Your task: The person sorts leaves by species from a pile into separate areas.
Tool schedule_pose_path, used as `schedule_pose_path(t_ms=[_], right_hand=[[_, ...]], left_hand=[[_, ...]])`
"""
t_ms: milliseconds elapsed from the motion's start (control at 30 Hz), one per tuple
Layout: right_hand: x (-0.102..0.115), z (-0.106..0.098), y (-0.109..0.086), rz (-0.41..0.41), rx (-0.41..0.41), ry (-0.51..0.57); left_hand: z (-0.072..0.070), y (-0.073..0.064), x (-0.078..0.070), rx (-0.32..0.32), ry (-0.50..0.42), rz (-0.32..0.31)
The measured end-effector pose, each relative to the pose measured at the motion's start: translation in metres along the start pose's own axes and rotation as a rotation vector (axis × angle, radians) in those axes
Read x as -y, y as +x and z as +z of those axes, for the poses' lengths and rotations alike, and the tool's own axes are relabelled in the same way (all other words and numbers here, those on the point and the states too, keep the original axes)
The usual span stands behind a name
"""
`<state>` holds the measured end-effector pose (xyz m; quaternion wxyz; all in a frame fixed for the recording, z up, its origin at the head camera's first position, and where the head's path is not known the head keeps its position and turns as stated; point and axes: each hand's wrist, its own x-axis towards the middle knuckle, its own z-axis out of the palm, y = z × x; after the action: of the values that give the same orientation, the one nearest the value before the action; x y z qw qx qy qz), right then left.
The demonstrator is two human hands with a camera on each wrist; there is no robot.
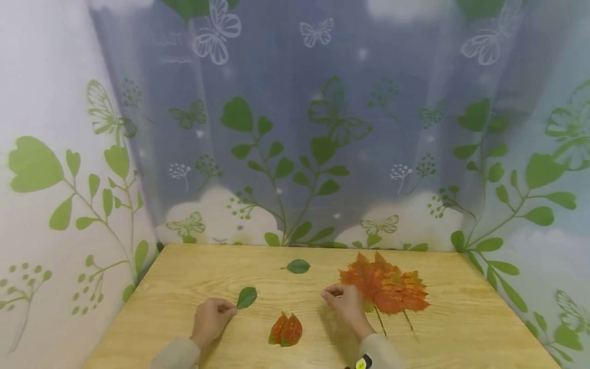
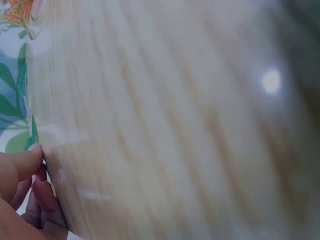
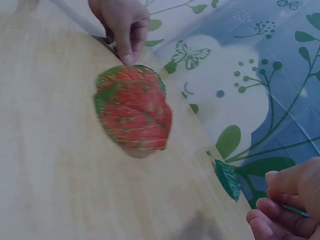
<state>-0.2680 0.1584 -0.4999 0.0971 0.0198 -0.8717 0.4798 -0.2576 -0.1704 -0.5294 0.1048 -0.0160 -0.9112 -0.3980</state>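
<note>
My left hand (image 1: pixel 213 320) pinches a small green leaf (image 1: pixel 246 298) at its lower end between thumb and index finger, low over the wooden table. In the left wrist view only a thin edge of that leaf shows above the fingertips. My right hand (image 1: pixel 346 308) is held over the table beside the orange maple leaves (image 1: pixel 382 287), its fingers loosely bent with nothing between them. Between the hands lies a pair of red leaves with green edges (image 1: pixel 286 329), one overlapping the other. Farther back rests a second green leaf (image 1: pixel 298 266), its stem pointing left.
The light wooden table (image 1: pixel 193 271) ends at a patterned curtain (image 1: pixel 286 205) with leaves and butterflies. Two thin stems stick out from the maple leaves toward the near edge. A dark watch-like thing with a yellow face (image 1: pixel 363 362) sits at my right sleeve.
</note>
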Motion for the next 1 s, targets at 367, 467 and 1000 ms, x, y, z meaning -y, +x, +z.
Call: schedule_pose_path(t_ms=[367,467,1000], right_hand=[[0.017,0.003,0.042,-0.065,0.044,-0.043],[0.017,0.007,0.049,-0.076,0.044,-0.023],[0.01,0.03,0.064,-0.111,0.145,-0.133]], left_hand=[[-0.001,0.001,-0.001,-0.001,-0.011,0.0],[-0.001,0.0,-0.002,0.002,-0.025,0.004],[0.0,0.0,0.0,0.001,-0.014,0.006]])
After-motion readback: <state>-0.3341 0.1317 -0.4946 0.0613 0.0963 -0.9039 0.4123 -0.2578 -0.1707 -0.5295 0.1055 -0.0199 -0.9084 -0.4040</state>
